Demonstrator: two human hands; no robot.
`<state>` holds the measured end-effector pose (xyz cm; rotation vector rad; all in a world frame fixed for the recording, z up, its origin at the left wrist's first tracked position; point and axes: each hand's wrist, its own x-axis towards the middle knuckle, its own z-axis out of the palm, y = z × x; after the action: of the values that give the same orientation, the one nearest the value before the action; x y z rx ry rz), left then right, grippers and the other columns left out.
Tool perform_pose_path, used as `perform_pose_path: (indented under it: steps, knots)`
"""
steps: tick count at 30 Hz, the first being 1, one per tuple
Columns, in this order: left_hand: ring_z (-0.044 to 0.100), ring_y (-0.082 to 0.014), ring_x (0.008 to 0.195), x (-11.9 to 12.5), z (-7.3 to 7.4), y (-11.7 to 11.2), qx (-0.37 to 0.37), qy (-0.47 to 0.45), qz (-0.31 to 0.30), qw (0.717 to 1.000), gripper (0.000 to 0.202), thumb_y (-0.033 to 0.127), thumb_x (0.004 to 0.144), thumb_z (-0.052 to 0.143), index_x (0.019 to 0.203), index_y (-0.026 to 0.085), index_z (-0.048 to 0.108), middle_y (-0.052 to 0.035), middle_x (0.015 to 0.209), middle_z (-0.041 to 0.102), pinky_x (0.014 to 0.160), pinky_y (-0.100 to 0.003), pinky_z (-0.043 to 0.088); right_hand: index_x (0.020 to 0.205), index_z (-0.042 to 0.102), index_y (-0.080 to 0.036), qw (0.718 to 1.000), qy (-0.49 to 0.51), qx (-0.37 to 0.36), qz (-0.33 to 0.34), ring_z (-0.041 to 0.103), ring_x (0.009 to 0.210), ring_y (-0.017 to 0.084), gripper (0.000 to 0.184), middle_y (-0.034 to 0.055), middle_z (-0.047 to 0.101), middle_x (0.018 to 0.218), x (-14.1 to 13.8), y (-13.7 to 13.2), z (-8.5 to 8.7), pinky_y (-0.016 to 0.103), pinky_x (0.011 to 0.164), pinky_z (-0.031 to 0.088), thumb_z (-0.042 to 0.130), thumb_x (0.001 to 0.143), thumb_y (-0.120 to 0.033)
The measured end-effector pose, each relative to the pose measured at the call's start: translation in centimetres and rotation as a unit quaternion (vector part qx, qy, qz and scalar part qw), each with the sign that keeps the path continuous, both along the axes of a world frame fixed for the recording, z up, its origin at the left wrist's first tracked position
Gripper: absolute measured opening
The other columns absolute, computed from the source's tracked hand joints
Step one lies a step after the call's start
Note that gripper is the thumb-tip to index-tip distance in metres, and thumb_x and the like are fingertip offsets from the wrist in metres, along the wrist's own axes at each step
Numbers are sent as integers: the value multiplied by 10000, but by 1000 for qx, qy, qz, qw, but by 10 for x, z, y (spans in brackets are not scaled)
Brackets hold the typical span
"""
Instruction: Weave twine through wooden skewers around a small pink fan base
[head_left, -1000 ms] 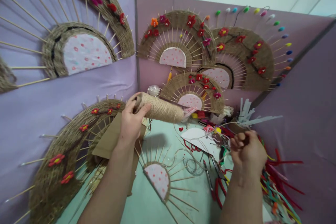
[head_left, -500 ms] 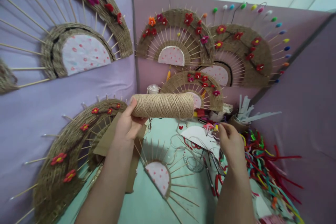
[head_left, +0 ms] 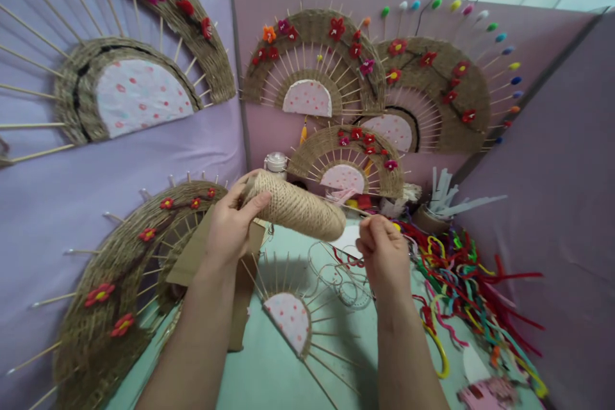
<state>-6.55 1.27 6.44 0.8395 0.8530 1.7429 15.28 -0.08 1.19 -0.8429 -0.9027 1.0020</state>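
My left hand [head_left: 231, 229] grips one end of a long spool of jute twine [head_left: 298, 208], held in the air and tilted down to the right. My right hand [head_left: 383, 251] is closed just right of the spool's free end, fingers pinched on a thin strand of twine that runs down to loose coils of twine [head_left: 339, 266] on the table. Below the hands lies a small unfinished fan [head_left: 291, 314]: a pink dotted half-disc with bare wooden skewers sticking out.
Finished twine fans with red flowers lean on the purple partitions: a large fan [head_left: 125, 269] at left, another fan [head_left: 348, 163] behind the spool. A heap of coloured pipe cleaners [head_left: 461, 282] covers the table at right. Brown cardboard [head_left: 206, 256] lies under my left wrist. A small jar [head_left: 277, 163] stands behind.
My right hand moved left, from the pipe cleaner heap toward the spool's end. My left hand turned the spool from level to tilted down. The view shifted slightly right.
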Motion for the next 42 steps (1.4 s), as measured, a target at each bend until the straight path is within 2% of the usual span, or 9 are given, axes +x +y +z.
perform_pose_path:
  steps: [7,12,15,19,23,27,34,38,42]
  knots:
    - [609,-225,984,-1,3,9,-11,-134,-35,990,262,400,715,684,866,186,667,-70,987,676,796,-343,531,619,545,-161,988,21,-30,-152,178,371,29,287,-129,247,408,50,12,2,175,368,136,688,702,-394]
    - [508,-226,1180,-6,-1,4,73,85,127,986,177,195,586,777,715,195,656,-37,1140,635,938,-273,448,598,482,-180,968,58,20,-241,198,361,36,258,-120,276,394,72,1,14,178,356,154,632,741,-334]
    - [501,-252,1183,-19,-3,1,26,170,55,984,179,150,550,778,686,177,665,-51,1162,632,939,-276,442,595,431,-195,953,99,9,-288,176,345,43,243,-120,254,378,92,1,9,186,343,150,565,774,-290]
    - [594,-263,1002,-30,0,6,-102,-52,-91,989,235,299,685,707,871,158,672,-102,990,674,806,-359,513,599,421,-202,942,89,-46,-320,165,321,42,241,-126,235,369,114,5,-5,190,329,145,526,783,-319]
    - [600,-236,958,-27,5,9,-43,-207,-54,976,265,469,780,599,883,227,630,-54,995,662,753,-362,522,592,465,-194,938,75,-63,-331,166,320,43,218,-129,247,357,119,8,-16,193,326,142,573,730,-324]
    - [586,-186,803,-23,1,10,-66,-220,26,973,264,489,753,629,859,249,611,-25,934,641,601,-278,483,622,516,-189,919,9,-68,-387,247,343,64,217,-107,312,394,117,12,-22,216,339,195,565,727,-373]
    - [570,-183,787,-9,-2,10,-107,-195,-85,971,279,463,752,646,890,223,614,-53,950,629,593,-271,438,657,524,-240,850,-158,-93,-493,488,621,209,177,28,484,612,127,2,-18,369,544,407,553,710,-407]
    - [585,-176,893,14,-5,4,-83,-189,-101,973,297,437,743,670,955,235,622,-40,1061,629,695,-278,461,899,632,-194,846,-296,-78,-437,425,1151,351,445,144,576,1095,106,-5,-5,502,890,391,756,525,-400]
    - [586,-181,981,37,-13,-2,-35,-176,-78,981,282,374,723,708,960,239,634,-35,1092,641,781,-279,460,1091,604,-199,970,-219,-4,-102,540,1101,248,439,108,604,1144,63,-10,6,456,913,445,536,800,-521]
